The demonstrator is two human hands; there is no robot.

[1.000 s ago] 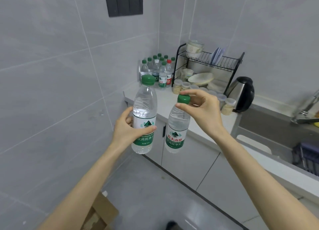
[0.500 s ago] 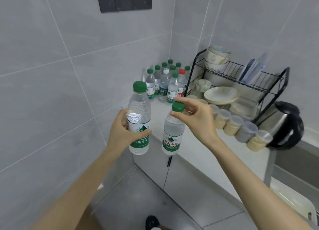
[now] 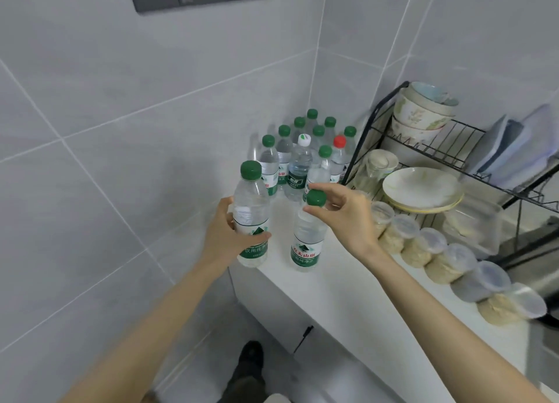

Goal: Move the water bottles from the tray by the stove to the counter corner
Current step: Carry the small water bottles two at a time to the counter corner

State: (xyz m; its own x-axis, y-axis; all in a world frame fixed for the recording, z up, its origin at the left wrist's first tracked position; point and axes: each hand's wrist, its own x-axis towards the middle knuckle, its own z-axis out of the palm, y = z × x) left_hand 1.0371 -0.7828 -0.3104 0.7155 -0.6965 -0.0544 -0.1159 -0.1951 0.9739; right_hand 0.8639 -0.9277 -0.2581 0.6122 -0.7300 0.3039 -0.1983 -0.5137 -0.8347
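At counter edge (image 3: 314, 315), fingers (image 3: 325, 187) around two bottles (image 3: 251, 218).

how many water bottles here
12: the left hand grips one, the right hand pinches one by its cap, ten bottles stand in the counter corner; others may hide behind.

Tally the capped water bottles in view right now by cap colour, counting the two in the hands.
Green-capped bottles: 10 (8 standing on the counter in the corner, 1 gripped by the left hand, 1 pinched at the cap by the right hand)
White-capped bottle: 1
Red-capped bottle: 1
Total: 12
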